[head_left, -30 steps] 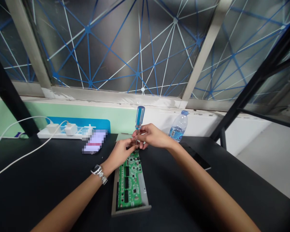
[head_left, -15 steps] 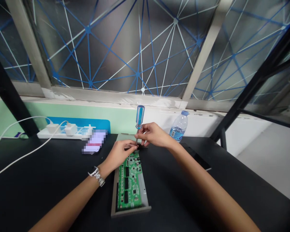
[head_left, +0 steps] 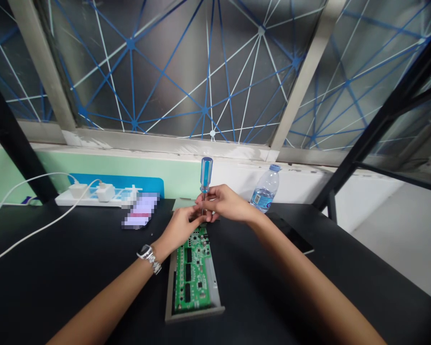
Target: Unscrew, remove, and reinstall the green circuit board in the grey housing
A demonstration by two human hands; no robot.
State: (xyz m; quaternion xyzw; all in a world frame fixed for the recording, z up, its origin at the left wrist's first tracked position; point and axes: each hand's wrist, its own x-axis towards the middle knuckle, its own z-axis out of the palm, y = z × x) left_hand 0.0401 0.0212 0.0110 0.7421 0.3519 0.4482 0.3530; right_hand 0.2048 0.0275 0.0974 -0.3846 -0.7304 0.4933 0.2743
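Right hand [head_left: 224, 203] found with fingers closed about the shaft of the screwdriver [head_left: 206, 173], which stands near upright, handle up, at the far end of the board [head_left: 198, 268]. Left hand [head_left: 179, 227] lies at that same end, fingertips gathered beside the lower shaft; whether they grip it cannot be told. Board sits in a metal case [head_left: 194, 316] on the desk [head_left: 258, 287].
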